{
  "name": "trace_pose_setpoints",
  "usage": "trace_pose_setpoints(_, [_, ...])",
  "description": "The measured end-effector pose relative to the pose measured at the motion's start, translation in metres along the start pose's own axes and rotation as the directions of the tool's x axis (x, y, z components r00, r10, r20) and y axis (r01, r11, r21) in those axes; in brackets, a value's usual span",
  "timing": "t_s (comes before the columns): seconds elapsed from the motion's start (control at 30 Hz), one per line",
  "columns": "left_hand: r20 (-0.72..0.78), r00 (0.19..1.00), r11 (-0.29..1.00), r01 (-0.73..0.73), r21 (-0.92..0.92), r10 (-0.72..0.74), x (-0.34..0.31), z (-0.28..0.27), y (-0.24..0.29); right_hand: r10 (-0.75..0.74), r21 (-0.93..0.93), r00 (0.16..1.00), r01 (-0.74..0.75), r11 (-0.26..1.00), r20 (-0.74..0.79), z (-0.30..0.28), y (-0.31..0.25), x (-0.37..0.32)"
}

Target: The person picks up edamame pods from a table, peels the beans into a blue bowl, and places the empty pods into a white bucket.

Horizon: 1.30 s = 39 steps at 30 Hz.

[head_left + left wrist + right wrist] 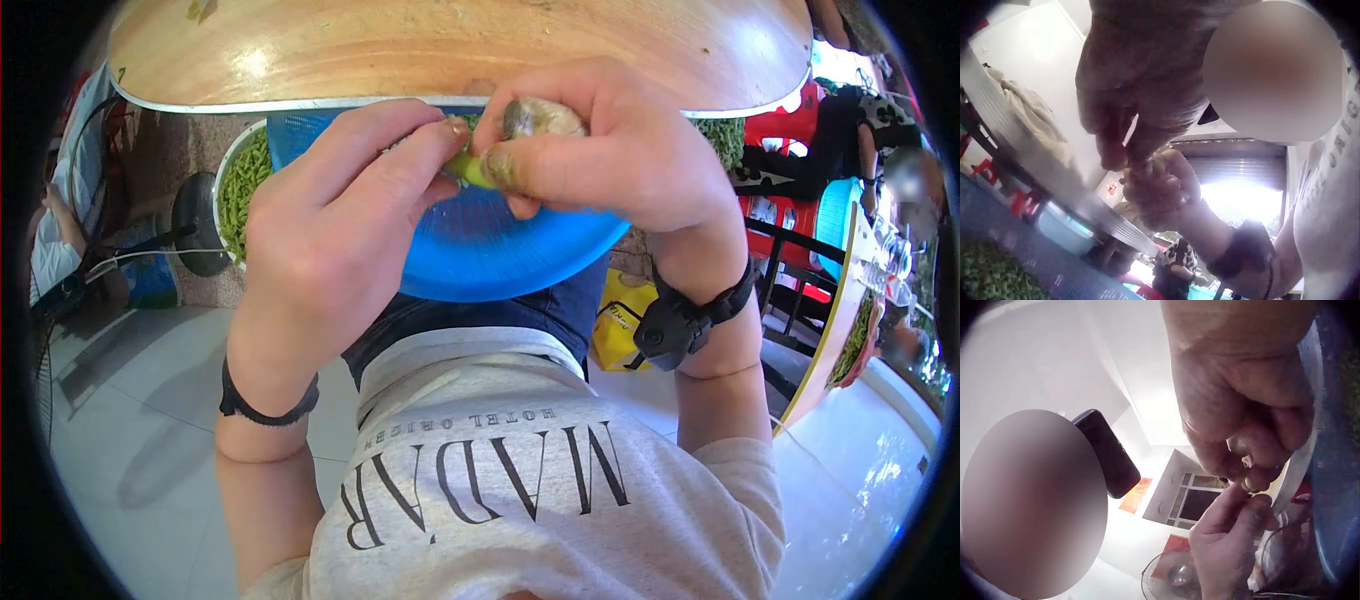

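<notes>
daylight, bright | fisheye edges dark | wrist views backlit, blurred, hands shadowed

A round wooden table (pixel 400 50) with a white edge spans the top of the frame, its visible wood bare and glaring with light. Just below its rim at centre, a blue basin (pixel 480 250) rests on the person's lap. The pale tiled floor (pixel 130 420) fills the lower left, with a dark round stand base (pixel 200 225) on it at mid left and a yellow bag (pixel 618 320) right of centre, while a white bowl (pixel 222 170) of green pods (pixel 240 190) sits under the table's left edge on a speckled brown surface.
</notes>
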<state>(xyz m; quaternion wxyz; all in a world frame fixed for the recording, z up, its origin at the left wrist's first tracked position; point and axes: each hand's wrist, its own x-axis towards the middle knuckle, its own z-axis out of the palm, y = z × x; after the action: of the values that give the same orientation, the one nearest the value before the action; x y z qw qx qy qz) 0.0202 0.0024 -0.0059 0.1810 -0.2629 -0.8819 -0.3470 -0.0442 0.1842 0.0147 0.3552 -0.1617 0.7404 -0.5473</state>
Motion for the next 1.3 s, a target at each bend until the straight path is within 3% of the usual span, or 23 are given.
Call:
trace_pose_setpoints(0.1, [0.078,0.995,0.996,0.067,-0.059,-0.062,-0.006,-0.001,0.007,0.089,0.018,0.993,-0.091,0.996,0.079,0.004,0.004,-0.007])
trace_pose_setpoints(0.17, [0.102,0.986,0.976,0.144,-0.160,-0.129,-0.014,0.002,0.007,0.054,0.061,0.997,-0.057,0.997,0.047,0.008,0.008,-0.011])
trace_pose_setpoints(0.2, [0.184,0.936,0.902,0.342,-0.265,-0.300,-0.019,0.002,0.009,0.030,0.078,0.999,-0.032,0.996,0.029,0.010,0.011,-0.013])
trace_pose_setpoints(0.27, [0.369,0.753,0.636,0.658,-0.403,-0.545,-0.028,0.004,0.015,-0.024,0.198,0.998,0.034,0.980,-0.053,0.012,0.030,-0.015])
trace_pose_setpoints(0.3, [0.360,0.703,0.498,0.698,-0.514,-0.614,-0.032,0.009,0.016,-0.051,0.254,0.994,0.074,0.964,-0.094,0.012,0.038,-0.017])
trace_pose_setpoints(0.33, [0.371,0.642,0.341,0.711,-0.615,-0.671,-0.036,0.015,0.018,0.029,0.269,0.996,-0.004,0.963,-0.090,0.014,0.037,-0.022])
trace_pose_setpoints(0.37, [0.360,0.627,0.314,0.708,-0.632,-0.691,-0.038,0.018,0.020,-0.002,0.313,0.998,0.022,0.949,-0.064,0.019,0.046,-0.022])
trace_pose_setpoints(0.5, [0.263,0.644,0.422,0.704,-0.572,-0.718,-0.037,0.026,0.025,0.023,0.473,0.999,-0.040,0.880,0.042,0.038,0.052,-0.021])
trace_pose_setpoints(0.6, [0.075,0.792,0.691,0.571,-0.443,-0.606,-0.041,0.031,0.023,-0.015,0.439,1.000,0.007,0.898,0.015,0.042,0.052,-0.017])
trace_pose_setpoints(0.7, [-0.016,0.859,0.826,0.487,-0.285,-0.512,-0.038,0.027,0.025,-0.040,0.490,0.999,0.040,0.871,-0.010,0.047,0.053,-0.014])
trace_pose_setpoints(0.9, [-0.108,0.882,0.875,0.427,-0.229,-0.459,-0.036,0.028,0.027,-0.039,0.371,0.995,0.072,0.926,-0.097,0.048,0.045,-0.014])
trace_pose_setpoints(1.0, [-0.150,0.871,0.872,0.428,-0.237,-0.468,-0.034,0.029,0.032,-0.023,0.385,0.989,0.078,0.919,-0.144,0.054,0.049,-0.013])
trace_pose_setpoints(1.2, [-0.112,0.843,0.814,0.461,-0.355,-0.526,-0.037,0.031,0.031,0.011,0.532,0.996,0.038,0.846,-0.088,0.049,0.049,-0.017])
trace_pose_setpoints(1.3, [-0.168,0.898,0.897,0.356,-0.261,-0.406,-0.034,0.030,0.031,-0.034,0.460,0.996,0.071,0.885,-0.087,0.047,0.043,-0.021])
